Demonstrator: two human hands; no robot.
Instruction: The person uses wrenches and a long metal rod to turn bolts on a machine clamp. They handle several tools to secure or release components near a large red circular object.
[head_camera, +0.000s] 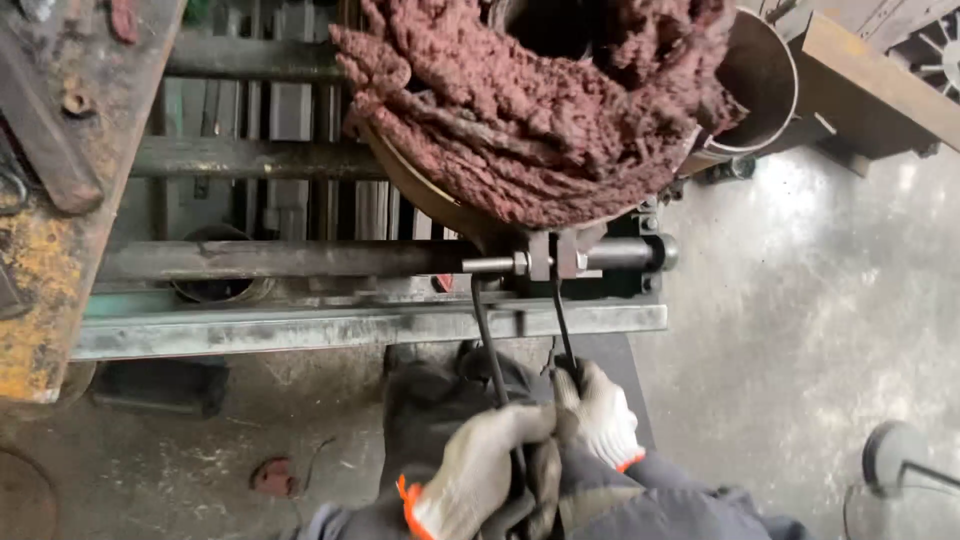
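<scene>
Both gloved hands are working low in the frame. The left hand (470, 470) is clenching around the handle of a dark wrench (490, 350), and the right hand (600, 415) is gripping the handle of a second wrench (562, 320) just beside it. The 2 tools are rising side by side to the nuts (550, 258) on a threaded rod (490, 264), their heads touching them. Directly above, a shaggy reddish-brown mass (540, 100) is drooping over a metal drum (760, 80), crowding the fastener. A steel rail (250, 330) is crossing between the hands and the nuts. Grey concrete floor (820, 300) is lying to the right.
</scene>
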